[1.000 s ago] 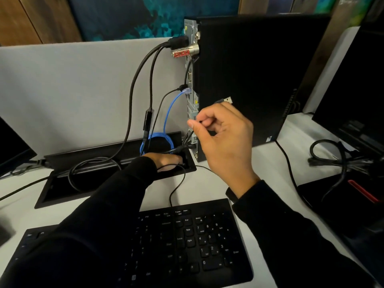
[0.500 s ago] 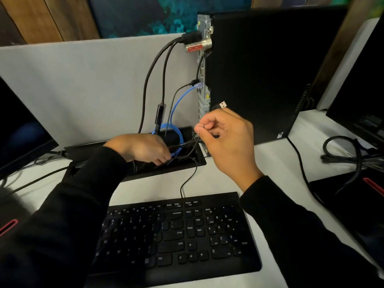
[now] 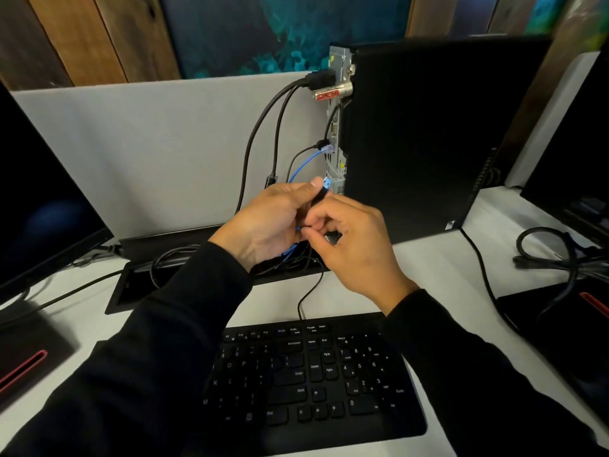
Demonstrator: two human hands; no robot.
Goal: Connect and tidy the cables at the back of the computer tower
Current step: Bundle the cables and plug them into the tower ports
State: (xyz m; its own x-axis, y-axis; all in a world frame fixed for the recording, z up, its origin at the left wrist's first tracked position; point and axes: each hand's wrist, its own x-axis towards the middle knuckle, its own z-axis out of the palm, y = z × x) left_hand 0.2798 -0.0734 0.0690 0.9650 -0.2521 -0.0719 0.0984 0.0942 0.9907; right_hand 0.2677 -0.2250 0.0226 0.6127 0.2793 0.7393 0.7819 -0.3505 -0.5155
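Your left hand (image 3: 270,219) has come up out of the cable tray (image 3: 131,285), where it was reaching a second ago, and now meets your right hand (image 3: 349,245) in front of the back of the computer tower (image 3: 412,136). The left hand grips a USB plug (image 3: 326,183) with a blue tip, thumb on top, the tip pointing up toward the tower's rear panel (image 3: 337,127) and just beside it, not plugged in. A moment ago that plug sat in your right hand; now the right hand is curled below it, pinching the thin black cable (image 3: 309,291) that runs down to the keyboard (image 3: 313,374) on the counter (image 3: 428,265). The blue network cable (image 3: 304,164) and the thick black cables (image 3: 260,127) stay plugged into the rear panel as before, hanging down toward the tray. The view has shifted, so the tower sits lower than before.
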